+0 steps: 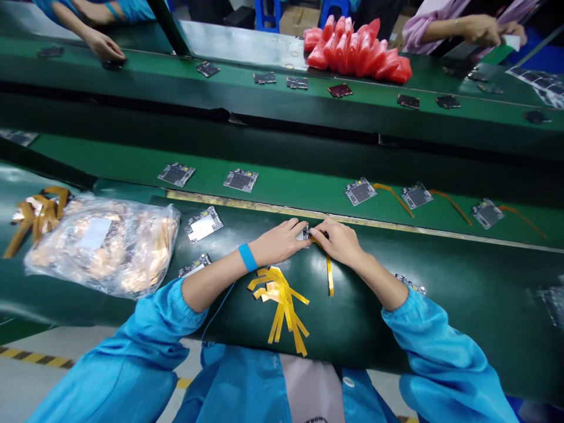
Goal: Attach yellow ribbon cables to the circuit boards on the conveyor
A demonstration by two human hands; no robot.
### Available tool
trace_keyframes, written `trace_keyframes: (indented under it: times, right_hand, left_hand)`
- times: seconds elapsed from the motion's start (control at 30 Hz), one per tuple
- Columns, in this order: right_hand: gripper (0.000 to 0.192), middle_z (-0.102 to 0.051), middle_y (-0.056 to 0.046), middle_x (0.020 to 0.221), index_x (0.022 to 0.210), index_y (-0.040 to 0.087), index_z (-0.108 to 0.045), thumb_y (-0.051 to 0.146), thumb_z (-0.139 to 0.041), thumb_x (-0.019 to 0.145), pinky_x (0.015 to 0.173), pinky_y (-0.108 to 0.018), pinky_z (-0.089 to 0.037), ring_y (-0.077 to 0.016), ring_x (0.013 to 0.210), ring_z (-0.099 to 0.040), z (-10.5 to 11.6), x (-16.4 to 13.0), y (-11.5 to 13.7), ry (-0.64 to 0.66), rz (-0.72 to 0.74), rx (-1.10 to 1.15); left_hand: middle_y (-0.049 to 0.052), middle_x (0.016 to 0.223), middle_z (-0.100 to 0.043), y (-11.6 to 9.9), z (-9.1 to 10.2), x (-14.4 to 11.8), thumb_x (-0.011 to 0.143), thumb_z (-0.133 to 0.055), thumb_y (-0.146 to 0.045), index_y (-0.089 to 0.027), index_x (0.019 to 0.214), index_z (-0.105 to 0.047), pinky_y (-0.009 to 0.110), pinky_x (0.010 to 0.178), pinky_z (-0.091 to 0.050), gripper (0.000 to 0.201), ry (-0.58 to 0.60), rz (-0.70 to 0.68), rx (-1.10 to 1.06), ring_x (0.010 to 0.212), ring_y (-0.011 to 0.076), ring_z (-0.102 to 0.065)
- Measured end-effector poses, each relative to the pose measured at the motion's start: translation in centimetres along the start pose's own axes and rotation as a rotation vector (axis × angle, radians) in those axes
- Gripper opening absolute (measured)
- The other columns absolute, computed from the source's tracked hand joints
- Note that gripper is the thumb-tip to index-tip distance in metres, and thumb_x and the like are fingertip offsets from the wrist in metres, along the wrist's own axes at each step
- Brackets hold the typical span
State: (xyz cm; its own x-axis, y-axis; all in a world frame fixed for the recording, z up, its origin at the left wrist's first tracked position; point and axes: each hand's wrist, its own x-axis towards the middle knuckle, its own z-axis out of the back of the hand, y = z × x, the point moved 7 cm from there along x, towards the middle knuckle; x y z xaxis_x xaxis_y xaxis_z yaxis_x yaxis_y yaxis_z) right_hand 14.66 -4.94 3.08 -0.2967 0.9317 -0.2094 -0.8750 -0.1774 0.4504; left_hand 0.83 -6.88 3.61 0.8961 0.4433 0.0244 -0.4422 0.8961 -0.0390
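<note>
On the green bench a small circuit board (304, 232) lies mostly hidden between my hands. My left hand (282, 242), with a blue wrist strap, holds the board from its left side. Fingers pinched at the board's right edge, my right hand (338, 239) grips a flat orange flex cable (330, 276) whose tail hangs toward me. Whether the cable is joined to the board cannot be seen. A fanned pile of yellow-orange flex cables (284, 302) rests below my left hand. Two boards, one with a white patch (204, 225) and another partly behind my left forearm (195, 265), lie to the left.
A clear plastic bag (106, 244) of coppery parts sits left, beside loose cables (42, 214). Beyond a pale strip, boards (240, 180) lie on the green belt, some with cables (416, 195). Another board (410, 284) is near my right sleeve. Across, co-workers' hands (104, 47) handle parts near red bags (352, 50).
</note>
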Motion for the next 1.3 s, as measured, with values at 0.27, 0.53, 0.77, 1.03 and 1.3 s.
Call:
trace_keyframes:
  times: [0.27, 0.53, 0.77, 1.03, 1.3]
  right_hand:
    - [0.010, -0.076, -0.001, 0.105, 0.102, 0.025, -0.072, 0.031, -0.064, 0.102, 0.072, -0.028, -0.040, -0.0197, 0.094, -0.069, -0.6, 0.6, 0.2, 0.035, 0.055, 0.010]
    - [0.012, -0.074, -0.003, 0.093, 0.094, 0.022, -0.069, 0.030, -0.063, 0.099, 0.071, -0.029, -0.040, -0.0184, 0.082, -0.065, -0.8, 0.5, -1.6, -0.044, 0.120, 0.200]
    - [0.049, -0.054, 0.003, 0.068, 0.083, 0.022, -0.060, 0.069, -0.060, 0.093, 0.055, -0.025, -0.036, -0.0121, 0.057, -0.045, 0.0, -0.2, -6.5, -0.341, -0.067, 0.934]
    - [0.057, -0.047, 0.002, 0.066, 0.087, 0.021, -0.067, 0.078, -0.058, 0.091, 0.050, -0.025, -0.032, -0.0127, 0.057, -0.039, 1.1, -3.3, -5.2, -0.385, -0.040, 1.031]
    - [0.037, -0.066, -0.002, 0.073, 0.087, 0.020, -0.070, 0.056, -0.064, 0.096, 0.060, -0.026, -0.043, -0.0152, 0.064, -0.057, -0.3, -5.5, 0.3, -0.132, 0.122, 0.711]
  left_hand:
    - [0.019, 0.130, -0.057, 0.0, 0.2, 0.0, 0.106, -0.048, -0.023, -0.021, 0.130, -0.066, 0.043, 0.098, -0.048, 0.031, -0.003, 0.000, -0.023, 0.114, 0.0298, -0.051]
    - [0.023, 0.143, -0.053, 0.6, 0.2, -0.3, 0.103, -0.054, -0.025, -0.019, 0.138, -0.060, 0.047, 0.104, -0.047, 0.036, -0.005, 0.035, -0.060, 0.123, 0.0335, -0.055]
    - [0.023, 0.138, -0.059, 2.1, 1.2, -0.7, 0.094, -0.062, -0.028, -0.012, 0.135, -0.060, 0.050, 0.104, -0.044, 0.044, 0.076, 0.099, -0.058, 0.126, 0.0383, -0.055]
    - [0.020, 0.128, -0.064, 3.9, 1.6, 1.6, 0.091, -0.064, -0.025, -0.014, 0.138, -0.058, 0.044, 0.092, -0.046, 0.049, 0.127, 0.081, -0.002, 0.113, 0.0339, -0.059]
    - [0.020, 0.152, -0.053, 14.7, 3.5, 2.5, 0.097, -0.056, -0.025, -0.013, 0.148, -0.052, 0.045, 0.107, -0.046, 0.053, 0.034, 0.468, 0.088, 0.139, 0.0350, -0.049]
